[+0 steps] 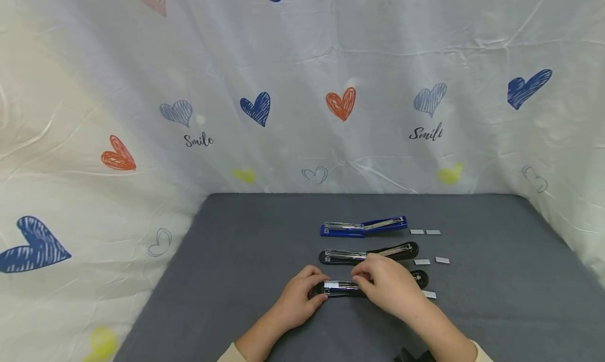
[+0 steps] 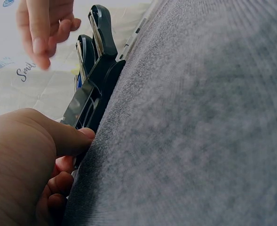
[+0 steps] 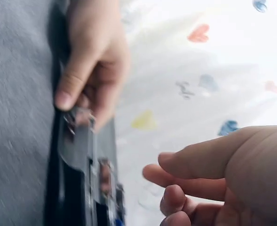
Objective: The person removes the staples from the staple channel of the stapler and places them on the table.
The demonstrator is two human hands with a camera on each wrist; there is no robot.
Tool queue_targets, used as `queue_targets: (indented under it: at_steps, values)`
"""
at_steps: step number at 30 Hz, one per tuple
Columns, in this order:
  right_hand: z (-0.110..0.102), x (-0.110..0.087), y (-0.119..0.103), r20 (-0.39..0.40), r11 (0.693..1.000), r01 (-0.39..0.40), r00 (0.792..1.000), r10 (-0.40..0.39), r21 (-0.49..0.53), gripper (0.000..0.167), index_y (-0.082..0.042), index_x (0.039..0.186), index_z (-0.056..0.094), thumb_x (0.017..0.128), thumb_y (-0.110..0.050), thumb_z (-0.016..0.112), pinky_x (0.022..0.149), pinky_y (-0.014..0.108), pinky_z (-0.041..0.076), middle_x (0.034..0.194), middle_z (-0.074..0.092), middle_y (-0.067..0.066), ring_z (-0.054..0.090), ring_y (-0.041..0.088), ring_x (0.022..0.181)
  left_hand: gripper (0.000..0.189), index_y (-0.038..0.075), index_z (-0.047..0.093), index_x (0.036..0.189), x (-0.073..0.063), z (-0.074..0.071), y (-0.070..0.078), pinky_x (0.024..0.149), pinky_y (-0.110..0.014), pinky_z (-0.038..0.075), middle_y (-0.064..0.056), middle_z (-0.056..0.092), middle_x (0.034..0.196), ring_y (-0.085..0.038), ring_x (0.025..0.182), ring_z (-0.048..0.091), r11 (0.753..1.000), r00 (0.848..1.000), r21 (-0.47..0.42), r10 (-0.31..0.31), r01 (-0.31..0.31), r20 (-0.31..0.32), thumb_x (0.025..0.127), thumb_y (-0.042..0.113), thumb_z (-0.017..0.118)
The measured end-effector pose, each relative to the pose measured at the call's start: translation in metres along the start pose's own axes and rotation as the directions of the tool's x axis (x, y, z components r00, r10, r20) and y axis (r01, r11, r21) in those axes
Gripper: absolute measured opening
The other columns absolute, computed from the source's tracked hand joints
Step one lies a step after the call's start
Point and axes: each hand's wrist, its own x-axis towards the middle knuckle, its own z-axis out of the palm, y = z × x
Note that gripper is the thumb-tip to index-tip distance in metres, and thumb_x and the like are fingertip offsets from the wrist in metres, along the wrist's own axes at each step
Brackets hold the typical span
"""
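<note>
A black stapler (image 1: 342,288), its top swung open and metal staple channel bared, lies nearest the person. My left hand (image 1: 299,296) grips its left end between thumb and fingers. A bright staple strip (image 1: 332,285) shows in the channel close to that hand. Over the stapler's middle hovers my right hand (image 1: 389,286), fingers loosely bent. In the right wrist view, nothing shows between the thumb (image 3: 194,160) and fingers of the right hand. Behind this stapler lie a second opened black stapler (image 1: 347,256) and an opened blue stapler (image 1: 342,229).
Staple strips lie in pairs right of the blue stapler (image 1: 417,231) and the middle one (image 1: 422,262); another strip (image 1: 429,295) peeks out beside the right wrist. A dark object (image 1: 413,355) shows at the bottom edge. A curtain with hearts (image 1: 340,104) hangs behind the grey table (image 1: 246,236).
</note>
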Motion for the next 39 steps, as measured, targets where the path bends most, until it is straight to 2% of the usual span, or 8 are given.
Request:
queue_targets:
  at_steps: [6,14,19,23,30,35,39]
  values:
    - [0.023,0.004,-0.006,0.088,0.999,0.052,0.995,-0.051,-0.005,0.006,-0.015,0.086,0.081,0.09,-0.02,0.079,0.057,0.028,0.042,0.075,0.054,-0.012,0.045,0.004,0.061,0.032,0.016,0.074,0.121,0.0,0.001,0.001,0.065,-0.022,0.043,0.011,0.056,0.108,-0.003,0.073,0.046,0.999,0.999,-0.011,-0.032,0.033,0.008,0.09,0.011,0.08]
    - [0.043,0.006,-0.005,0.087,0.998,0.067,0.994,-0.066,-0.015,0.007,-0.013,0.089,0.081,0.091,-0.018,0.078,0.052,0.027,0.036,0.068,0.045,-0.009,0.04,0.006,0.056,0.032,0.016,0.074,0.122,0.001,0.001,0.0,0.065,-0.022,0.043,0.011,0.056,0.108,-0.003,0.073,0.045,0.999,1.0,-0.017,-0.031,0.031,0.0,0.091,0.012,0.08]
    - [0.047,0.007,-0.005,0.051,0.999,0.033,0.998,-0.035,0.042,0.005,-0.013,0.089,0.08,0.09,-0.018,0.078,0.054,0.027,0.037,0.067,0.045,-0.01,0.041,0.006,0.057,0.032,0.016,0.074,0.121,0.001,0.001,0.0,0.065,-0.021,0.042,0.01,0.056,0.108,-0.003,0.072,0.045,1.0,1.0,-0.019,-0.024,0.024,0.005,0.09,0.011,0.08]
    - [0.049,0.008,-0.003,0.007,0.995,-0.002,1.0,0.001,0.102,0.007,-0.02,0.083,0.077,0.09,-0.02,0.08,0.056,0.026,0.039,0.068,0.049,-0.013,0.043,0.004,0.058,0.03,0.016,0.074,0.12,0.001,0.0,-0.001,0.065,-0.021,0.042,0.01,0.056,0.107,-0.003,0.072,0.045,1.0,1.0,-0.022,-0.017,0.017,0.007,0.09,0.011,0.08]
    - [0.058,0.012,0.0,-0.058,0.99,0.022,0.998,-0.013,0.141,0.013,-0.025,0.081,0.072,0.088,-0.021,0.083,0.062,0.027,0.045,0.075,0.058,-0.017,0.051,-0.001,0.064,0.03,0.015,0.074,0.12,0.001,0.001,-0.002,0.066,-0.021,0.043,0.01,0.056,0.107,-0.003,0.073,0.046,1.0,1.0,-0.013,-0.015,0.015,0.011,0.091,0.012,0.08]
    - [0.064,0.015,0.0,-0.09,0.98,0.041,0.996,-0.024,0.194,0.011,-0.019,0.089,0.073,0.087,-0.014,0.083,0.061,0.025,0.048,0.08,0.067,-0.012,0.055,-0.002,0.065,0.03,0.015,0.075,0.12,0.0,0.001,-0.002,0.065,-0.021,0.042,0.01,0.056,0.107,-0.003,0.073,0.045,1.0,1.0,-0.013,-0.015,0.015,0.009,0.091,0.013,0.08]
    - [0.066,0.014,0.0,-0.104,0.98,0.079,0.993,-0.06,0.184,0.01,-0.013,0.096,0.078,0.088,-0.008,0.081,0.063,0.026,0.05,0.088,0.072,-0.006,0.061,0.002,0.072,0.029,0.015,0.074,0.12,0.0,0.0,-0.002,0.065,-0.021,0.042,0.009,0.057,0.107,-0.003,0.072,0.045,1.0,1.0,-0.016,-0.019,0.019,0.015,0.091,0.013,0.08]
